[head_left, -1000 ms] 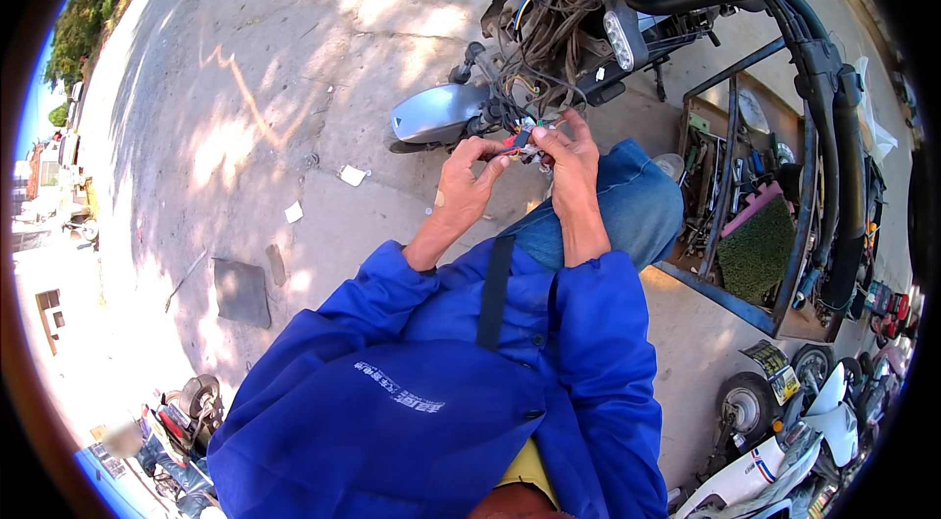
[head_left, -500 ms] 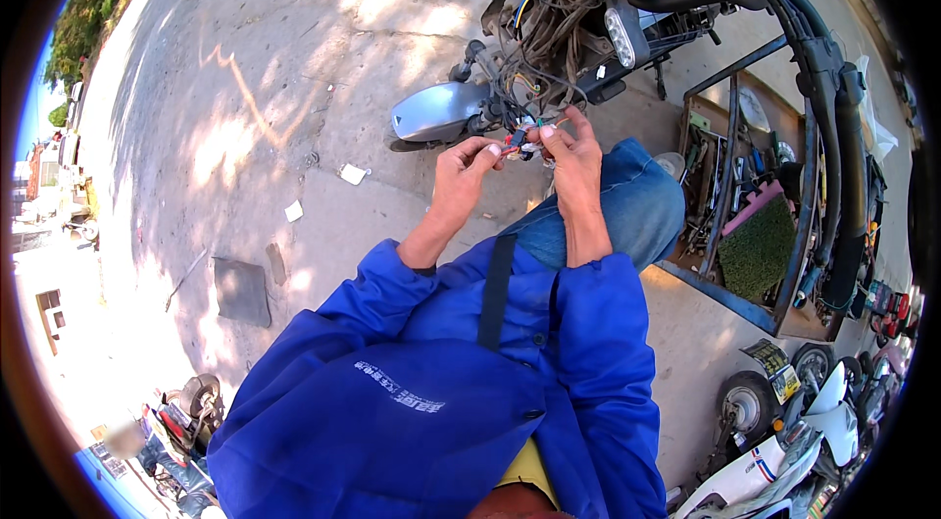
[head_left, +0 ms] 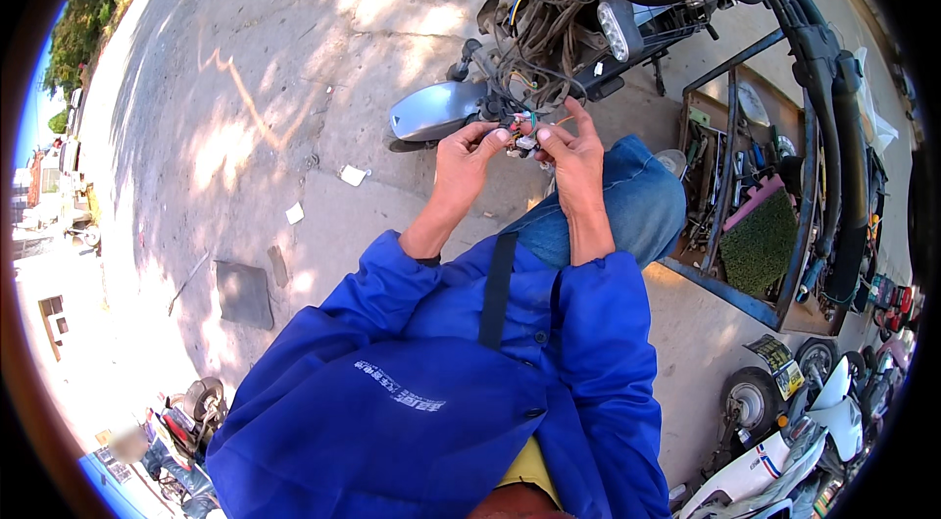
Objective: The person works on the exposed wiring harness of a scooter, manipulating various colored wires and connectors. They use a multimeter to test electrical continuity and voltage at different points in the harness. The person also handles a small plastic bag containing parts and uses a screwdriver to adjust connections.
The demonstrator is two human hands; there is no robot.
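Note:
My left hand [head_left: 465,164] is closed, thumb and fingers pinching thin coloured wires [head_left: 525,120] below the opened front of an electric scooter. Close on its right, my right hand [head_left: 576,158] also pinches wires, its index finger raised. Small pale plug connectors [head_left: 527,142] show between the fingertips; exactly which wire each hand grips is too small to tell. Above the hands a tangled dark wiring harness [head_left: 551,14] spills from the scooter's front. The silver front fender [head_left: 431,111] lies just left of the wires, and a headlight [head_left: 613,32] sits up to the right.
A metal-framed cart [head_left: 774,308] on the right holds many tools and a green bristly pad [head_left: 760,243]. My knee [head_left: 637,196] in jeans is beside my right hand. Parked motorbikes [head_left: 755,465] stand lower right. A dark flat sheet [head_left: 243,294] lies on the concrete.
My left fingertips have shifted slightly up and right, nearer my right hand. The red wires and dark blue connector seen between the hands before are now mostly covered.

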